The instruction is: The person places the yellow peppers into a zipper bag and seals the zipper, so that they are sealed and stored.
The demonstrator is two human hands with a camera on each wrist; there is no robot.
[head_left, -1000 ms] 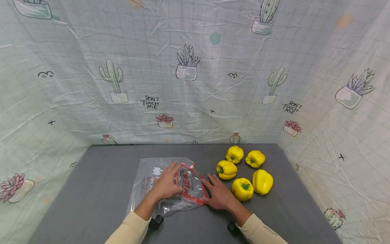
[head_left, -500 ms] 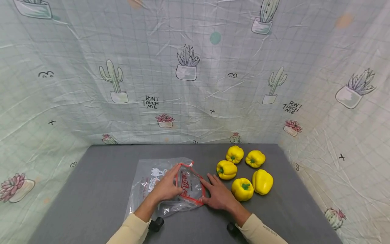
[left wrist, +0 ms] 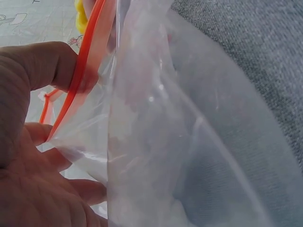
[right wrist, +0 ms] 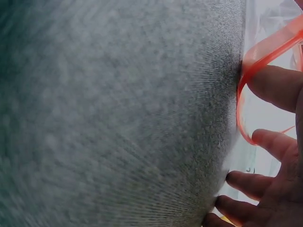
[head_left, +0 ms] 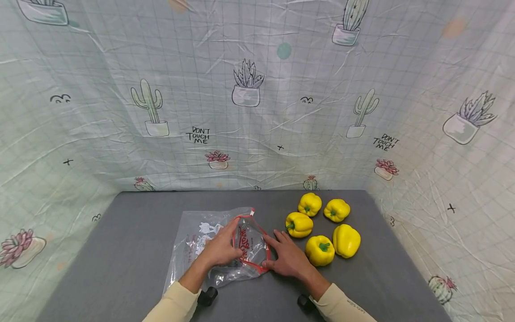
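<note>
Clear plastic forms the one bag [head_left: 191,246], lying on the grey counter [head_left: 116,250], its single red rim [left wrist: 83,59] parted between two hands. The left hand [head_left: 221,248] has its fingers spread, thumb against the rim; the right hand [head_left: 290,258] has its fingers splayed, two touching the rim, neither hand curled round anything. Five yellow bell peppers [head_left: 319,251] sit right of the bag: two farthest, one just beyond the right fingertips, two beside that hand. Two cream sleeves [head_left: 170,304] show.
</note>
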